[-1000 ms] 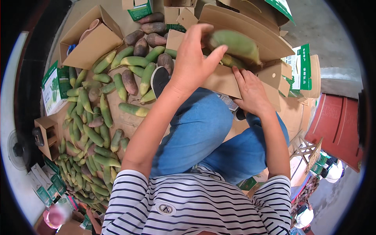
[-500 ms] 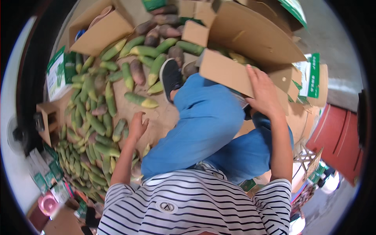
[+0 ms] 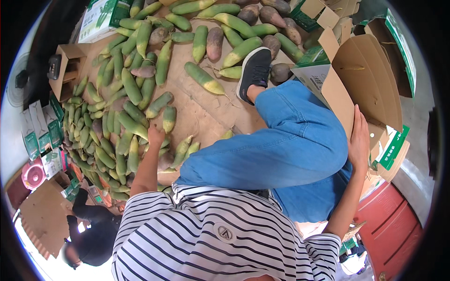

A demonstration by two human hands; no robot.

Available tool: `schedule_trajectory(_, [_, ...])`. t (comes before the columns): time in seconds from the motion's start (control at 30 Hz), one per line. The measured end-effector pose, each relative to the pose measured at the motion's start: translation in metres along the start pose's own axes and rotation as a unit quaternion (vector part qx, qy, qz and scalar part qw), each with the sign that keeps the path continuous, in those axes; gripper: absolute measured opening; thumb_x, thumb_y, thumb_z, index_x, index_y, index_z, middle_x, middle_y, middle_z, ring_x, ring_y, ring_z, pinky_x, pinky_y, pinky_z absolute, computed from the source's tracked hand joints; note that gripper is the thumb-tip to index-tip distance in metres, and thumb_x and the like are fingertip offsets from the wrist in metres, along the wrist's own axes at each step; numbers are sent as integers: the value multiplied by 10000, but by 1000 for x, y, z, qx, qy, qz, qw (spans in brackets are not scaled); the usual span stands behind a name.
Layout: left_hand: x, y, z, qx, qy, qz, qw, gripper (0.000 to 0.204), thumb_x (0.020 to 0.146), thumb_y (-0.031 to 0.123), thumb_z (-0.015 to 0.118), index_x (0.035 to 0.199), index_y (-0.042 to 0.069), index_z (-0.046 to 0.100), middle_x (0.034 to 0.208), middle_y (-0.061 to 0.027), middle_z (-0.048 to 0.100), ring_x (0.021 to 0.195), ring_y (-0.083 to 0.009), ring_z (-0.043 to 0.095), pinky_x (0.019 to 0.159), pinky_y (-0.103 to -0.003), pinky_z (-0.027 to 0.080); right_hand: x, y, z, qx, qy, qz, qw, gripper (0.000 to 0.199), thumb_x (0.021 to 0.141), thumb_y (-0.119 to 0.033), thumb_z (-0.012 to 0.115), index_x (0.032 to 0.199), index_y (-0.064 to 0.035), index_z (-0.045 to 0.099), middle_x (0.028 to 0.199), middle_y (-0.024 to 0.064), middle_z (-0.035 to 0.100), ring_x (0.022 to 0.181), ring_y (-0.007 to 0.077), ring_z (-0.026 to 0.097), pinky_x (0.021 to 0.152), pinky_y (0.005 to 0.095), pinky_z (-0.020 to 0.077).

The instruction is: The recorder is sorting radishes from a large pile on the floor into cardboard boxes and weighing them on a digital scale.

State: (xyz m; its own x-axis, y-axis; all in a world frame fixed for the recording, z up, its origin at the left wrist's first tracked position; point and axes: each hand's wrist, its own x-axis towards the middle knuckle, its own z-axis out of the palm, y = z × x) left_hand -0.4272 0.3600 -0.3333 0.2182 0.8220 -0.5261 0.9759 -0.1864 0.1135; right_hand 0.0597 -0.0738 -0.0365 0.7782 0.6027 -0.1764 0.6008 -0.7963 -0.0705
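I sit on the floor in blue jeans, one black shoe [image 3: 255, 70] out in front. My left hand [image 3: 156, 136] reaches down to the edge of a big pile of long green fruits [image 3: 117, 126]. It sits just below one short green fruit [image 3: 168, 118], and its fingers are hidden behind the hand's back. My right hand [image 3: 360, 140] lies flat, fingers stretched out, against the wall of an open cardboard box [image 3: 370, 79] next to my knee. It holds nothing.
More green and brownish fruits [image 3: 215, 42] lie across the brown sheet ahead. A small open cardboard box [image 3: 70, 65] stands at the left, with green-and-white cartons [image 3: 40, 136] below it. A person in black [image 3: 91, 234] crouches at lower left. A red container [image 3: 393, 225] stands at lower right.
My left hand, which held a green fruit up at the box a second ago, has come down empty to the fruit pile at the left. My right hand stays on the box.
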Motion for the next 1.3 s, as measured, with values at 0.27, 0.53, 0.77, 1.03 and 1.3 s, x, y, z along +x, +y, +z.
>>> schedule_trajectory(0.27, [30, 19, 34, 0, -49, -40, 998, 790, 722, 367, 739, 1309, -57, 423, 1293, -256, 513, 1173, -353, 533, 974, -418, 444, 3, -1, 5, 13, 16, -9, 1000, 874, 727, -211, 721, 1467, -69, 279, 1345, 250, 447, 1247, 405, 434, 1065, 437, 340])
schedule_trajectory(0.53, [0, 81, 34, 84, -95, 6, 992, 849, 663, 472, 765, 1287, -12, 452, 1252, -222, 553, 1144, -329, 564, 952, -424, 469, 5, -4, 2, -9, 14, -2, 1000, 903, 722, -274, 741, 1463, -52, 277, 1350, 248, 445, 1254, 396, 432, 1062, 440, 339])
schedule_trajectory(0.77, [-8, 133, 26, -38, -115, 115, 986, 726, 645, 386, 813, 1193, 3, 529, 1117, -195, 628, 1042, -315, 616, 881, -396, 493, 3, 5, 6, 15, 18, 3, 1000, 906, 665, -175, 724, 1447, -28, 292, 1338, 235, 446, 1258, 388, 420, 1069, 437, 338])
schedule_trajectory(1.03, [-115, 371, -111, -557, -104, 357, 743, 477, 777, 39, 749, 1185, -25, 511, 1129, -105, 602, 1024, -170, 589, 880, -315, 489, -2, 5, -2, 23, -10, 7, 1000, 969, 637, -159, 757, 1458, -33, 258, 1360, 217, 418, 1273, 364, 406, 1085, 419, 330])
schedule_trajectory(1.3, [-243, 536, -155, -537, -273, 518, 607, 579, 794, 174, 760, 1243, -37, 461, 1156, -141, 589, 1069, -215, 588, 908, -334, 487, -1, 4, -4, 45, -33, 16, 998, 947, 654, -216, 759, 1441, 1, 280, 1320, 237, 440, 1237, 376, 429, 1071, 426, 334])
